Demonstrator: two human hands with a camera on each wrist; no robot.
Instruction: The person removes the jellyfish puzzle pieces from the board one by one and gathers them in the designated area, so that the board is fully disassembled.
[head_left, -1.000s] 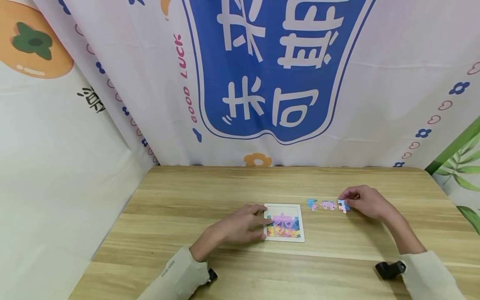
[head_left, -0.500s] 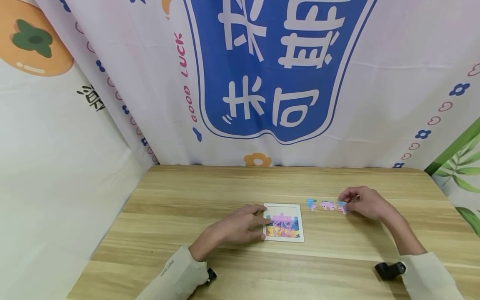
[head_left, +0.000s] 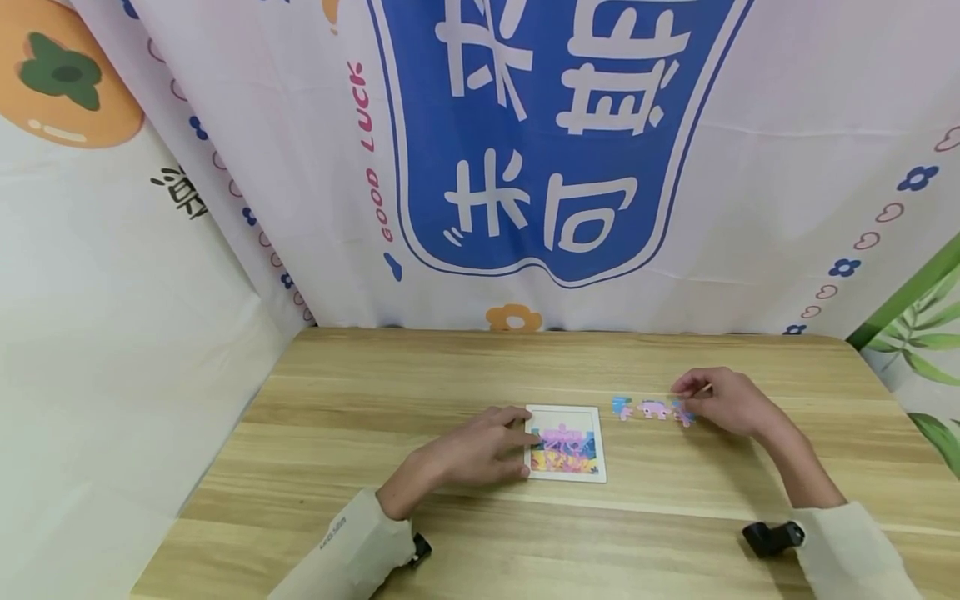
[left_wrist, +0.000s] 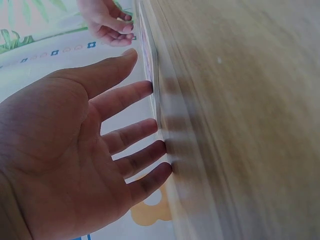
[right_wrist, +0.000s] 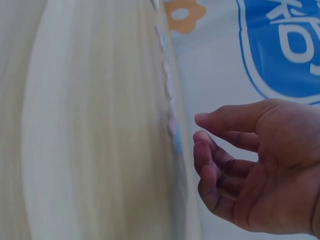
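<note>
A square puzzle board [head_left: 557, 418] lies on the table, its lower part filled with a pink, yellow and blue picture and its upper strip bare. My left hand [head_left: 480, 450] rests at the board's left edge, fingers spread and nearly straight, fingertips touching it. To the right of the board, loose jigsaw pieces lie in a row: a blue-and-pink one [head_left: 620, 406], a pink one [head_left: 655, 409] and another blue-and-pink one [head_left: 681, 414]. Over that last piece hovers my right hand [head_left: 727, 402]. In the right wrist view its fingers are loosely bent, thumb and index apart, holding nothing.
The wooden table [head_left: 375, 367] reaches back to a printed cloth [head_left: 750, 250] hanging behind it. A black device [head_left: 772, 539] sits at the right sleeve, and another [head_left: 422, 550] at the left sleeve.
My right hand has shifted slightly left over the rightmost piece, and its fingers now stand off it. The left hand keeps its place at the board.
</note>
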